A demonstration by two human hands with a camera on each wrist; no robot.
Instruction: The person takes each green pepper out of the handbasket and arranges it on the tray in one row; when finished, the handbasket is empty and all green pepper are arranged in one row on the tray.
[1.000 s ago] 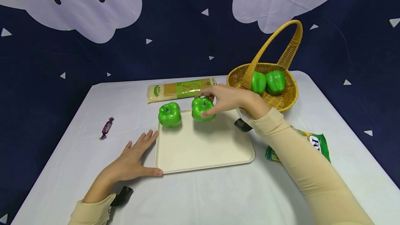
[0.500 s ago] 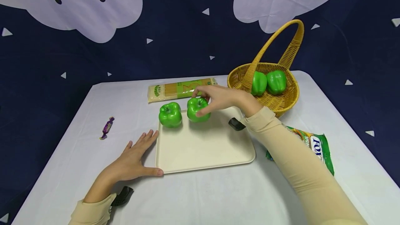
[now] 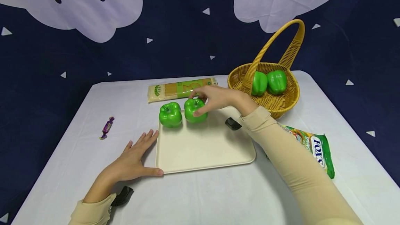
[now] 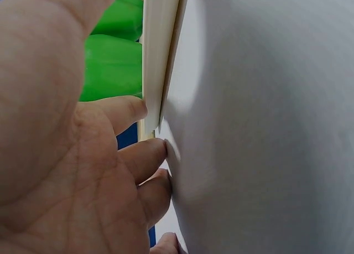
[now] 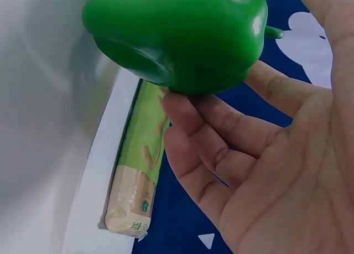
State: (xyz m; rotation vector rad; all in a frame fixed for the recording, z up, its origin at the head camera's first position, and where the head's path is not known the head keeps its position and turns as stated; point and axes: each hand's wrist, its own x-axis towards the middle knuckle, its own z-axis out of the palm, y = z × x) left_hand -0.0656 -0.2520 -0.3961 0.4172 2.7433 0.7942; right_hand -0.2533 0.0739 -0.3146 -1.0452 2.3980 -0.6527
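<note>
The right hand (image 3: 215, 96) pinches a green pepper (image 3: 191, 115) between thumb and fingers at the far edge of a tray (image 3: 206, 152); whether the pepper touches down is hard to tell. Well apart from it, the left hand (image 3: 132, 160) lies spread, thumb and fingertips at the tray's left side. Just beside the held pepper, another pepper (image 3: 170, 115) stands free on the tray. So one looks placed, one not yet released, and two basket peppers (image 3: 276, 82) remain in the basket (image 3: 278, 107). Counted: four peppers, one tray, one basket, one noodle packet (image 3: 170, 90), one sweet (image 3: 107, 127), one snack bag (image 3: 326, 152), all on the surface (image 3: 218, 197).
</note>
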